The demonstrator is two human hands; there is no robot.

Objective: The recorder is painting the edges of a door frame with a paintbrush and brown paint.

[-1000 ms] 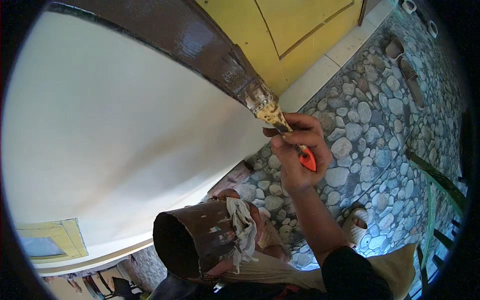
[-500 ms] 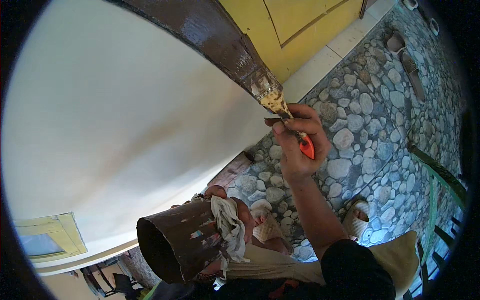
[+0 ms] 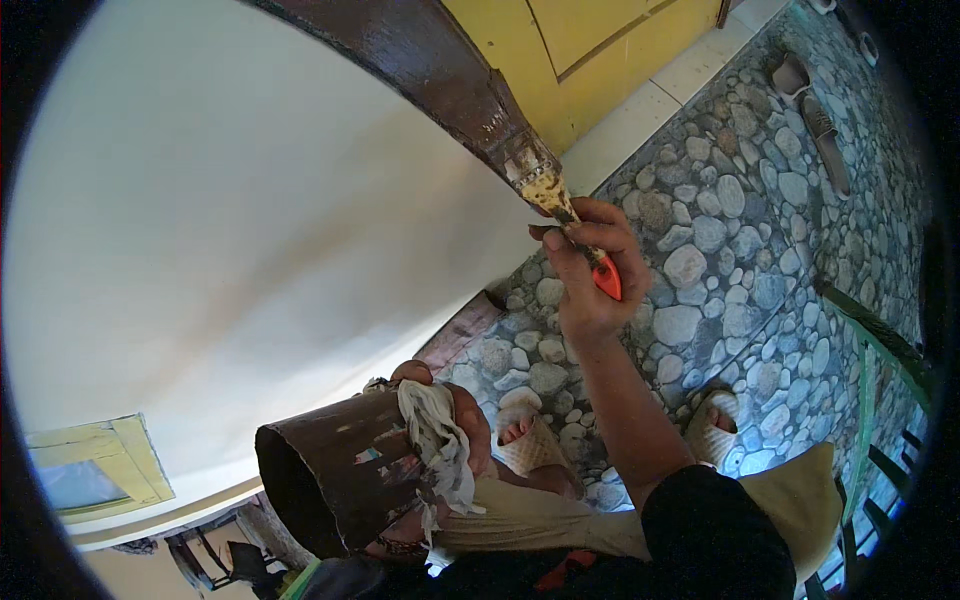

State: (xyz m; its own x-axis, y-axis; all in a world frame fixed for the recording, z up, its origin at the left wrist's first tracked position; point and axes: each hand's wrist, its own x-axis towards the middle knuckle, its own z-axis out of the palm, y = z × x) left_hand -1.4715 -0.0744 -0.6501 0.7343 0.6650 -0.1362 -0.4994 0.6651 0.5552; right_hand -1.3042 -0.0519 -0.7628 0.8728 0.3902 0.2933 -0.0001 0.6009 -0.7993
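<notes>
In my right hand is a paintbrush with a paint-smeared yellowish ferrule and a red handle end, pinched between thumb and fingers. Its bristle end rests against the lower part of a brown door frame post, which looks wet and glossy higher up. My left hand grips a brown, paint-stained can together with a crumpled whitish rag. The can is tilted with its dark opening toward the lower left; what is inside cannot be seen.
A white wall lies left of the post, a yellow door right of it. Pebble-stone floor spreads below, with loose shoes at the far right. A green metal frame stands at right; my sandalled feet are below.
The can and my left hand have shifted slightly left in the view. My right hand and the brush have moved a little up and left, the bristles still on the post.
</notes>
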